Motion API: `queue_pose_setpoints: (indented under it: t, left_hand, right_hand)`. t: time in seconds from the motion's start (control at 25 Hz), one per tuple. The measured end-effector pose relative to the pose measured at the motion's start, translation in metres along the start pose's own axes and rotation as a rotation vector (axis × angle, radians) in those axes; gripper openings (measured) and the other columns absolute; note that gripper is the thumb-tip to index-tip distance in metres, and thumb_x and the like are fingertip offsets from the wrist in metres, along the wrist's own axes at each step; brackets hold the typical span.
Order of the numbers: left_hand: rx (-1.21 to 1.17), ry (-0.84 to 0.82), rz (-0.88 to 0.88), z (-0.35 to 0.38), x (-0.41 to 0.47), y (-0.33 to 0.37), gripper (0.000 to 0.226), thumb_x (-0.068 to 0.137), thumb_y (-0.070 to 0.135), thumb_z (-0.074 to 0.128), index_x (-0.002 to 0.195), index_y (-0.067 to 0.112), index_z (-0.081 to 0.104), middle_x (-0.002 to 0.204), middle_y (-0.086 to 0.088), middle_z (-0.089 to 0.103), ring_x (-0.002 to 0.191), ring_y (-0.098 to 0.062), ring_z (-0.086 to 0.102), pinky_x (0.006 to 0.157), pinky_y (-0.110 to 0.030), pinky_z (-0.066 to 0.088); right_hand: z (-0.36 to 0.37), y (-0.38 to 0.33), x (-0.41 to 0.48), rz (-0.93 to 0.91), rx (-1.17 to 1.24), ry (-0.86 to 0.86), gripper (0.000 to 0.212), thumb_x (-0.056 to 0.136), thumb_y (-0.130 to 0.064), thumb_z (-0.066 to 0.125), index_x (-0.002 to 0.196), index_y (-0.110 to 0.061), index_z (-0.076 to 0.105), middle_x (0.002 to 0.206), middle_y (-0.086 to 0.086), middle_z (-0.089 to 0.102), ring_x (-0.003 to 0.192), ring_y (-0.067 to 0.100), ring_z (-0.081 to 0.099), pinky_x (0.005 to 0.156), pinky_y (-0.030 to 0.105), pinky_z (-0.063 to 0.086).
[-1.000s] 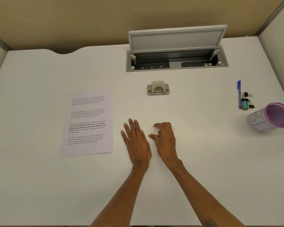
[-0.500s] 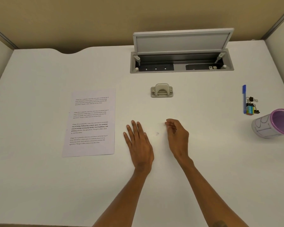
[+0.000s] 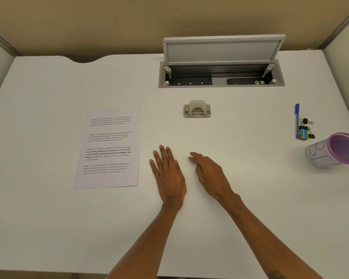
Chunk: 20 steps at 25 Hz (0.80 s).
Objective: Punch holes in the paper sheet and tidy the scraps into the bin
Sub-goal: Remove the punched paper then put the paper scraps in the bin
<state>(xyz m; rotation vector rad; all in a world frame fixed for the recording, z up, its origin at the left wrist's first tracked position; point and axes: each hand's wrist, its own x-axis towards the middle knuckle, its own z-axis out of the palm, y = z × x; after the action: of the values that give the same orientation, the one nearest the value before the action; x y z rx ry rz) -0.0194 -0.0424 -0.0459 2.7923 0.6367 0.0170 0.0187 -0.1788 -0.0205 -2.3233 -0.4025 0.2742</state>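
Note:
The printed paper sheet (image 3: 109, 148) lies flat on the white desk (image 3: 48, 218), left of my hands, with two small marks on its left edge. A grey hole punch (image 3: 197, 109) stands beyond my hands, untouched. My left hand (image 3: 167, 174) rests flat on the desk, fingers straight and pointing away. My right hand (image 3: 208, 174) lies close beside it, its straight fingers angled left with the tips on the desk and slightly blurred. Neither hand holds anything. The purple-rimmed mesh bin (image 3: 334, 152) sits at the far right. Scraps are too small to make out.
An open cable tray (image 3: 222, 77) with its lid raised is set into the desk at the back. A blue pen (image 3: 297, 120) and several binder clips (image 3: 306, 127) lie just behind the bin. Partition walls close off the back and sides.
My right hand went from curled fingertips to straighter fingers and slid left toward my left hand. The left hand stayed flat. The view shifted slightly.

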Motion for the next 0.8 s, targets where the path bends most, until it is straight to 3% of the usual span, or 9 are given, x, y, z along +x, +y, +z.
queue_pose_setpoints:
  t: [0.2, 0.6, 0.68, 0.8]
  left_hand:
    - [0.007, -0.001, 0.002, 0.000, -0.001, 0.000, 0.055, 0.108, 0.026, 0.017, 0.159, 0.009, 0.009, 0.168, -0.012, 0.003, 0.155, -0.033, 0.001, 0.125, -0.053, 0.013]
    - [0.012, -0.008, -0.001, 0.000, -0.001, 0.000, 0.055, 0.108, 0.025, 0.018, 0.159, 0.009, 0.008, 0.168, -0.012, 0.001, 0.155, -0.032, -0.001, 0.125, -0.052, 0.010]
    - [0.014, -0.014, -0.006, -0.001, 0.000, 0.001, 0.055, 0.108, 0.025, 0.018, 0.159, 0.009, 0.006, 0.168, -0.011, 0.000, 0.155, -0.032, -0.003, 0.125, -0.052, 0.010]
    - [0.016, -0.013, -0.003, -0.001, 0.000, 0.001, 0.055, 0.108, 0.025, 0.018, 0.159, 0.009, 0.006, 0.168, -0.011, 0.000, 0.155, -0.031, -0.003, 0.125, -0.052, 0.010]
  right_hand:
    - [0.003, -0.006, -0.001, 0.123, 0.188, 0.176, 0.045, 0.090, -0.003, 0.066, 0.132, -0.017, 0.055, 0.115, -0.003, 0.064, 0.097, 0.011, 0.059, 0.090, 0.025, 0.052]
    - [-0.004, -0.006, 0.011, 0.171, 0.257, 0.272, 0.029, 0.092, -0.002, 0.062, 0.119, -0.010, 0.066, 0.113, 0.001, 0.070, 0.100, 0.013, 0.065, 0.094, 0.024, 0.051]
    - [-0.010, 0.002, 0.011, 0.132, 0.149, 0.252, 0.025, 0.091, -0.003, 0.063, 0.114, -0.010, 0.069, 0.113, 0.002, 0.069, 0.100, 0.016, 0.064, 0.092, 0.026, 0.051]
    - [-0.007, 0.001, 0.016, 0.054, 0.053, 0.116, 0.024, 0.089, -0.003, 0.067, 0.113, -0.005, 0.069, 0.110, 0.007, 0.064, 0.098, 0.019, 0.062, 0.084, 0.015, 0.045]
